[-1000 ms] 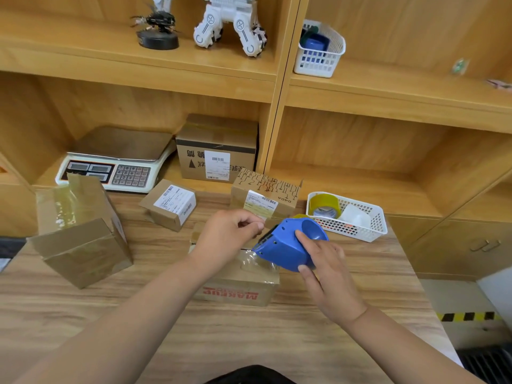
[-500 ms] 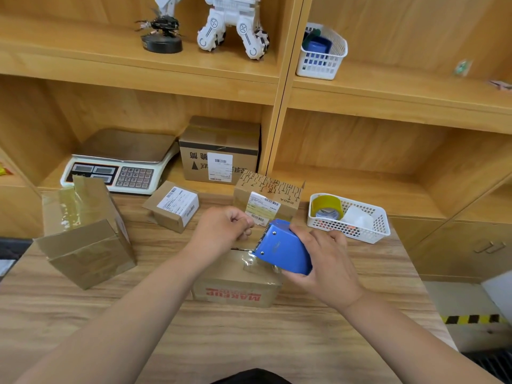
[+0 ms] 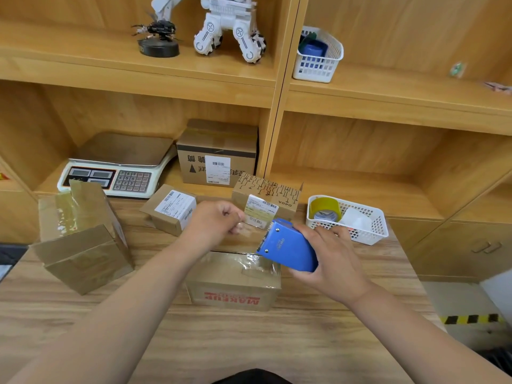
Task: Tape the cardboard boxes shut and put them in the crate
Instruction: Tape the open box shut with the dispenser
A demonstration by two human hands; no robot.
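A small cardboard box with red lettering [image 3: 234,284] lies on the wooden table, clear tape over its top. Above it my right hand [image 3: 331,261] grips a blue tape dispenser [image 3: 286,246], its toothed edge pointing left. My left hand [image 3: 214,225] pinches the free end of the clear tape [image 3: 249,231] pulled from the dispenser. A large taped box [image 3: 80,239] stands tilted at the left. Behind are a small labelled box [image 3: 171,209] and a patterned box [image 3: 267,202]. No crate is in view.
A white basket [image 3: 371,225] with a yellow tape roll [image 3: 325,207] stands at the right. A weighing scale [image 3: 116,167] and another cardboard box [image 3: 217,153] occupy the lower shelf. A toy robot [image 3: 230,26] and a second basket [image 3: 318,55] stand on the upper shelf.
My right hand turned the dispenser over so its flat blue side faces up and shifted it right. My left hand stayed at the tape end above the box.
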